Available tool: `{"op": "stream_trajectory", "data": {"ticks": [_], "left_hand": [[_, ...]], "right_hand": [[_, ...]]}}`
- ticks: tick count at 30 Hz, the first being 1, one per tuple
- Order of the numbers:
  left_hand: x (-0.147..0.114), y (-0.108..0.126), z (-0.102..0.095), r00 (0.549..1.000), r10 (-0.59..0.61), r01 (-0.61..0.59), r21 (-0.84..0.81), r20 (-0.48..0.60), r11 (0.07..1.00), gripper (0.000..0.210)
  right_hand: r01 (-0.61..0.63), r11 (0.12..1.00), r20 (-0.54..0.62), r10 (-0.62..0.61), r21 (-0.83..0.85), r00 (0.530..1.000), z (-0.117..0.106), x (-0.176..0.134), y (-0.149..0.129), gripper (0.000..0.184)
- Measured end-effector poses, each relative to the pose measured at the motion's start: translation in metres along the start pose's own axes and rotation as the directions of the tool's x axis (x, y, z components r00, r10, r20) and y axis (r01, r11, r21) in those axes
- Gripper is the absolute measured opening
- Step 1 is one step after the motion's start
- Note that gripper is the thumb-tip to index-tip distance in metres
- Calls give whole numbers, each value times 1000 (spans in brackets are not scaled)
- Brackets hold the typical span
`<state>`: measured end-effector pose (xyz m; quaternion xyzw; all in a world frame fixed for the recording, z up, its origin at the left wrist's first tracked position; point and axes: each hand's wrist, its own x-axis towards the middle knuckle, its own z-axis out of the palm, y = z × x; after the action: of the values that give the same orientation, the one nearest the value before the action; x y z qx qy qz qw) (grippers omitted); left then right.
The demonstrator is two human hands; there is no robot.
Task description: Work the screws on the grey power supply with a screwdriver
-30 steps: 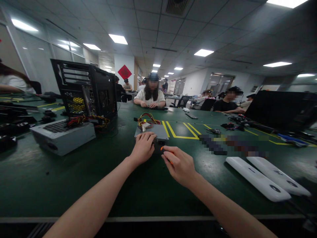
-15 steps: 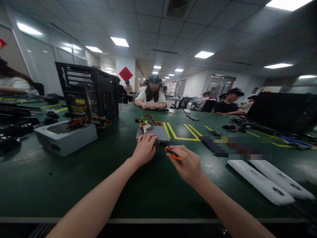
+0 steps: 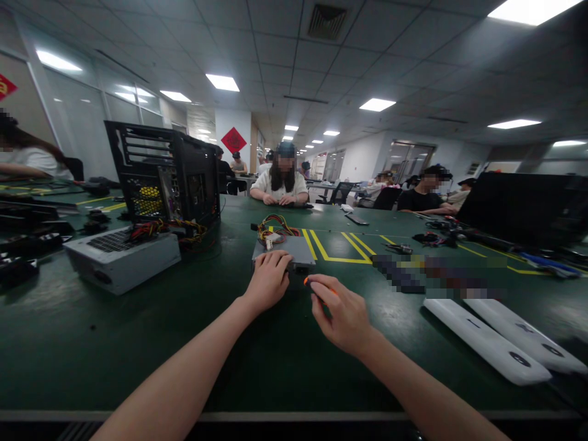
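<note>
A grey metal power supply unit (image 3: 301, 252) lies flat on the green table in front of me, a bundle of coloured wires (image 3: 278, 228) with a white connector on its far side. My left hand (image 3: 270, 278) grips its near left edge, fingers over the top. My right hand (image 3: 342, 312) is closed round an orange and black screwdriver (image 3: 307, 282), just right of the unit's near side and apart from it. The fingers cover most of the handle, and the blade cannot be made out.
A larger power supply (image 3: 124, 260) with a vented top stands at left, before an open black computer case (image 3: 169, 171). White power banks (image 3: 487, 340) lie at right, near a dark blurred object (image 3: 397, 274) and pliers (image 3: 399, 248). Across the table sits a person (image 3: 280, 184).
The right hand has turned and its fingers now cover more of the screwdriver handle. My left hand stays on the power supply. The view has tilted slightly.
</note>
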<state>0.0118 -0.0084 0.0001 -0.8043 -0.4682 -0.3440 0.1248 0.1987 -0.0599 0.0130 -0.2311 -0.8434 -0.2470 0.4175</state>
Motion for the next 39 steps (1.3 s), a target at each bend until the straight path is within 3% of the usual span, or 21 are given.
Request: {"op": "stream_trajectory", "data": {"ticks": [3,8,11,13,16,19,26,31,36,39], "left_hand": [[0,0,1,1000,-10,10,5,-2,1000,38],[0,0,0,1000,-14,14,5,-7,1000,37],[0,0,1,1000,-12,12,2,-7,1000,37],[1,1,1,1000,-20,20,5,-4,1000,37],[1,1,1,999,-36,36,13,-5,999,36],[0,2,1,999,-31,31,23,-13,999,38],[0,3,3,997,-64,65,22,-48,998,31],[1,2,5,995,-78,79,21,-63,997,29],[1,2,4,995,-80,80,12,-56,997,28],[1,2,5,995,-88,89,12,-49,996,29]], "right_hand": [[34,997,6,-34,-74,999,-1,1,-1,23],[-35,996,-22,33,-86,999,-4,4,-3,19],[71,993,45,-66,-99,997,-5,6,-10,26],[115,983,63,-107,-146,992,-6,7,-13,21],[45,973,8,-44,-225,999,-7,10,-11,7],[-6,976,-33,-1,-216,999,-8,10,-11,11],[152,970,24,-151,-191,988,-5,14,-18,13],[-54,998,14,54,21,998,-6,12,-11,12],[20,982,135,-46,188,990,-6,7,-16,19],[-62,946,131,20,319,991,-7,5,-16,15]]}}
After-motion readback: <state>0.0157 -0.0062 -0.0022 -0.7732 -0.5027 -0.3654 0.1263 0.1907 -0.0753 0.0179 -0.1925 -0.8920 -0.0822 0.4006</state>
